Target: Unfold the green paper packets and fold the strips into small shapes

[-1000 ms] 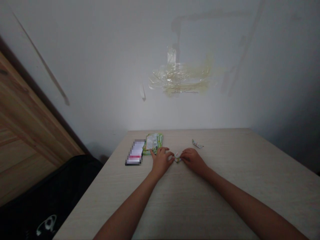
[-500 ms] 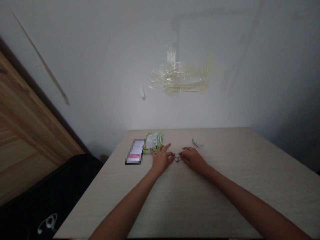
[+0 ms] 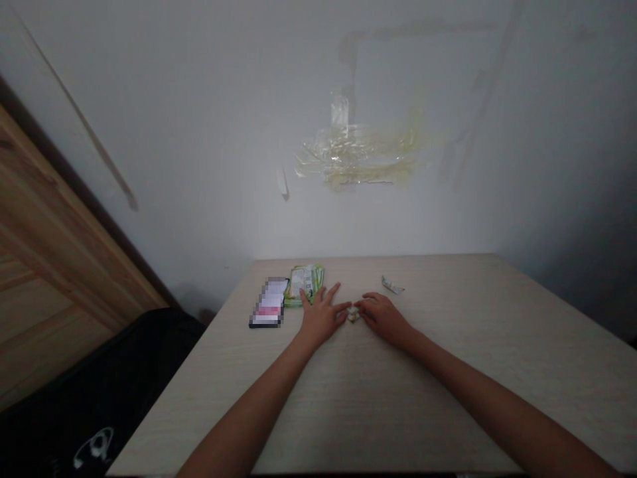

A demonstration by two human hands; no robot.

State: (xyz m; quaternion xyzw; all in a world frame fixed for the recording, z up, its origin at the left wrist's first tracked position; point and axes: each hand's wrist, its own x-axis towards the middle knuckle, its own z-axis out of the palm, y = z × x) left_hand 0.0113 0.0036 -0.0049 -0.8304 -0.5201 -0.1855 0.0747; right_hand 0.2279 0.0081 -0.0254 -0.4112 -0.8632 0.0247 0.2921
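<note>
Presently, head view: folded piece (image 3: 353,317) on table (image 3: 348,405), between the hands. Right hand (image 3: 385,318) pinches its right edge; left hand (image 3: 318,320) has thumb and forefinger at its left edge, other fingers splayed; left grip cannot be told. Risks, judged: uneven pull could crease or tear it; a leftward sweep could scatter the green packets (image 3: 304,282).
</note>
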